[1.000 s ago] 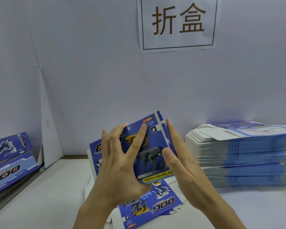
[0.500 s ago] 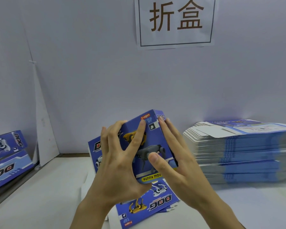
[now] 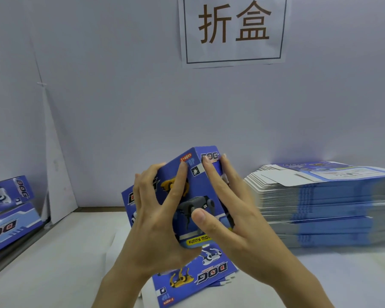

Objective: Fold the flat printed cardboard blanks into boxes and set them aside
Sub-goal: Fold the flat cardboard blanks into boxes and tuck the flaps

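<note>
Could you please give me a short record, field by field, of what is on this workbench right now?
in hand: blue printed box, opened into shape, tilted, held above the table
left hand: grips the box's left edge, index finger across its front
right hand: thumb on the front, fingers along the right side panel
under the hands: flat blank lying on the table
right side: tall stack of flat blanks
left edge: folded boxes, set aside
wall: paper sign
</note>
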A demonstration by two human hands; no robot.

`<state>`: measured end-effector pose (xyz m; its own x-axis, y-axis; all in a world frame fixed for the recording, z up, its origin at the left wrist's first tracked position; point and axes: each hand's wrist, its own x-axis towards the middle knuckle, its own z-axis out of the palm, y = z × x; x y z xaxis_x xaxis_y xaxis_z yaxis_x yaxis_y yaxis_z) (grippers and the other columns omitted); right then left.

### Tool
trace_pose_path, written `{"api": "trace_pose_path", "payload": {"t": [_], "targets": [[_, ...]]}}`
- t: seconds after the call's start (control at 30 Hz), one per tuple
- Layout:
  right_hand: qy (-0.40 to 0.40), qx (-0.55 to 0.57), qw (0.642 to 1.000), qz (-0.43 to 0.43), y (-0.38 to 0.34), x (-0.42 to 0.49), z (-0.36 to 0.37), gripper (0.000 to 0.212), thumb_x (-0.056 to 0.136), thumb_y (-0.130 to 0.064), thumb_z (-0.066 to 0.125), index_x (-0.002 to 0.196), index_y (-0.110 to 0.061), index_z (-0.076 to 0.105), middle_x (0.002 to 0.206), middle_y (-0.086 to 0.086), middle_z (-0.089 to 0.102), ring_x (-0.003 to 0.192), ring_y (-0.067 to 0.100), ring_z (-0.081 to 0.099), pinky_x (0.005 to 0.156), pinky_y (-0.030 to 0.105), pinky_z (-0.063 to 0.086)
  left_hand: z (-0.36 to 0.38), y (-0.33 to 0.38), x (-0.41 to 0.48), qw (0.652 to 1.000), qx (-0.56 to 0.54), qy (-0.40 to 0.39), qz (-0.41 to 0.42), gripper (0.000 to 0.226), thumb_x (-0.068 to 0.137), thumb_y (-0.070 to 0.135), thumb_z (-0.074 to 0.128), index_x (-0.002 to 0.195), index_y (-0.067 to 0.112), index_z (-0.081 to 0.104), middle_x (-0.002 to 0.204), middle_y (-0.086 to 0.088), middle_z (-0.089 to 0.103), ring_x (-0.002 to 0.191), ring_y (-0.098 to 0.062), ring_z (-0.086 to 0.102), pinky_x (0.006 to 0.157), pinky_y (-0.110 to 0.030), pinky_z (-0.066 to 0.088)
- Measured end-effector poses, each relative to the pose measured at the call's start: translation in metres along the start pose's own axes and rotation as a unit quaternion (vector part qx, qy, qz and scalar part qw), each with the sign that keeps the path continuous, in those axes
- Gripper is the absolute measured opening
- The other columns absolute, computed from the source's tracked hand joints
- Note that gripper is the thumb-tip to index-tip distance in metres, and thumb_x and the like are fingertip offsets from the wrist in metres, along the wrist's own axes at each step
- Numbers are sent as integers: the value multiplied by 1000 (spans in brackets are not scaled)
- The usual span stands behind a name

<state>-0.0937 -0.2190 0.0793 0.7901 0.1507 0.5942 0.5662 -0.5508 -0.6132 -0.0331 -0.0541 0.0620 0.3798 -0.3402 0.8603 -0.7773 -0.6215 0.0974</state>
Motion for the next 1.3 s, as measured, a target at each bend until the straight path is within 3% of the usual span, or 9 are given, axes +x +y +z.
{"api": "trace_pose_path", "payload": {"t": [0.2,0.33,0.5,0.7,0.83,0.97,1.1,1.23,1.3], "targets": [[103,245,961,76,13,7,3,94,78,-25,80,148,-45,21,116,-31,62,103,-8,63,75,12,54,-4,-15,1,998,37,-40,8,101,68,65,58,151,26,16,158,-12,8,147,-30,8,110,-62,24],[223,287,928,80,21,11,2,108,61,-28,90,145,-44,25,121,-13,57,96,-3,67,70,11,53,1,-9,1,950,-143,-57,-273,120,60,62,75,133,62,-20,154,16,-28,122,28,-24,115,-33,10],[277,299,912,44,23,11,13,97,70,-27,76,147,-44,20,124,-12,52,99,2,68,74,10,51,13,-2,-4,908,-225,48,-349,121,60,60,70,138,54,-23,153,17,-29,130,13,-23,118,-39,-2],[196,394,894,82,31,12,6,114,55,-22,82,144,-52,16,123,2,51,95,15,72,69,19,55,4,-4,8,674,-597,35,-433,134,36,65,84,150,25,26,133,-10,59,120,-23,58,103,-51,41],[91,290,946,108,35,11,3,102,61,-22,73,145,-47,21,127,-5,52,107,4,64,86,26,56,5,-10,5,691,-586,29,-422,70,56,38,85,116,10,64,111,-13,71,97,-28,70,81,-40,56],[160,184,963,111,37,10,-6,71,70,-52,62,136,-47,39,129,-18,49,116,-11,50,91,13,43,2,-27,-3,815,-441,-79,-368,73,49,8,92,114,12,59,93,0,75,84,-15,72,62,-16,54],[86,197,960,179,41,9,-5,59,82,-73,52,120,-28,59,118,-6,67,108,9,63,95,38,53,15,-30,-15,817,-354,-209,-403,59,63,-1,86,109,25,59,90,8,75,73,-3,70,60,-14,53],[74,162,955,239,43,10,-4,68,69,-74,42,109,-22,57,108,5,67,99,19,66,88,42,56,13,-35,-15,830,-254,-322,-379,38,69,43,83,96,40,57,85,26,68,89,-3,66,63,-6,47],[77,163,950,255,46,11,-4,61,73,-71,44,103,-19,57,105,14,67,97,27,67,80,40,59,-1,-34,-10,777,-317,-348,-417,52,58,79,68,97,45,59,96,26,66,93,-3,66,72,-16,53]]}}
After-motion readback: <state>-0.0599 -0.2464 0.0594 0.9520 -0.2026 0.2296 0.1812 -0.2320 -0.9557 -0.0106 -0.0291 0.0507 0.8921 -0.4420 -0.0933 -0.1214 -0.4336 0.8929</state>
